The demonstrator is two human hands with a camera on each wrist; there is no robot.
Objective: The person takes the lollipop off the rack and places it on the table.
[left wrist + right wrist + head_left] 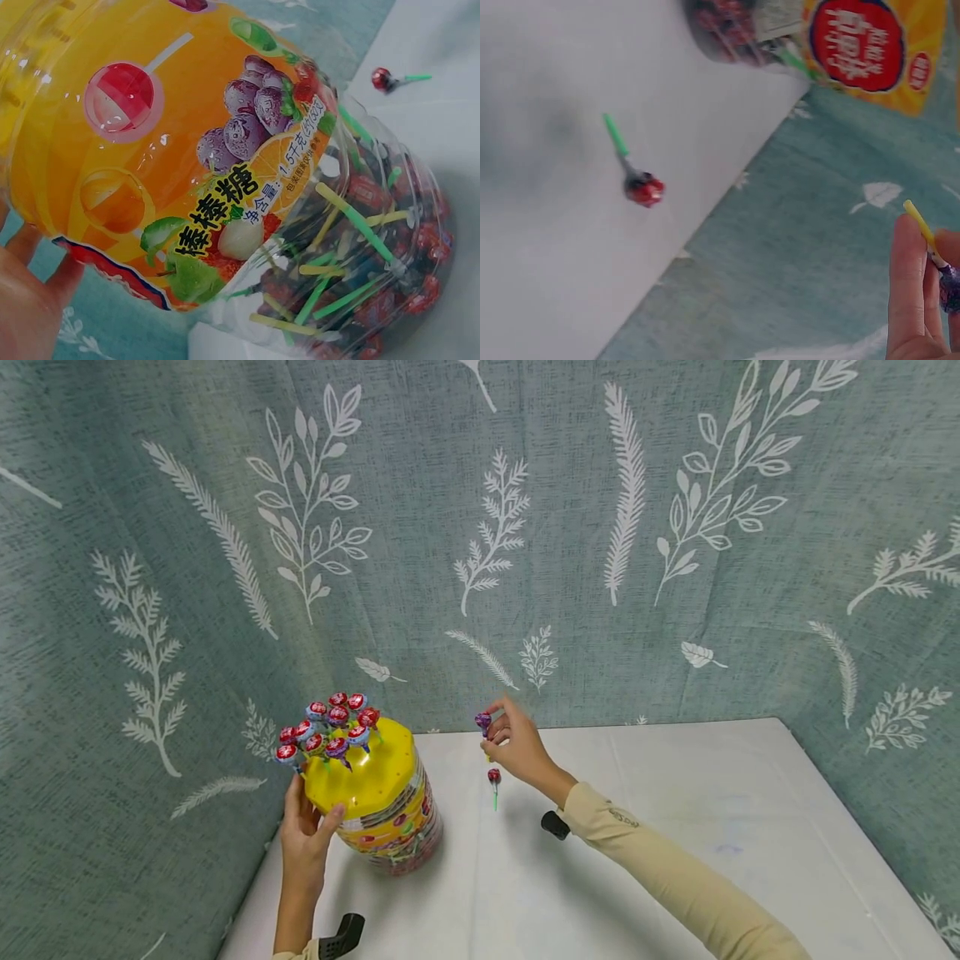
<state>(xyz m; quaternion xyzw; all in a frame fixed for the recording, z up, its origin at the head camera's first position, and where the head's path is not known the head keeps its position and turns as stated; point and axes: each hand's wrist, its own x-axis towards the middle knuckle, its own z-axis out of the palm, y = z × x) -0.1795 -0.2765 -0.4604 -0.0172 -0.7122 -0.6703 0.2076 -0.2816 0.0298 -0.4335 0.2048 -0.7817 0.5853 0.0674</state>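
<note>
- Lollipops are the work in hand: a cluster of wrapped ones [330, 727] already stands upright with sticks pushed into the yellow lid [360, 772] of the jar [390, 827], filling mostly the far-left part of the lid.
- Much of the lid nearer the person shows bare yellow, so by my judgement the filling is only partly done.
- Purple lollipop [483, 722]: pinched between thumb and fingertips of the right hand [517, 747], held in the air above the bench [675, 827], to the right of the jar and apart from it. The right wrist view shows its yellow stick [921, 223] jutting past the fingers.
- One red lollipop with a green stick [494, 781] lies loose on the bench just below the right hand, not yet picked up.
- Left hand [306, 835] grips the jar's side just under the lid, thumb and fingers curved around it, with the jar tilted.
- Many more lollipops are visible inside the clear lower part of the jar in the left wrist view.
</note>
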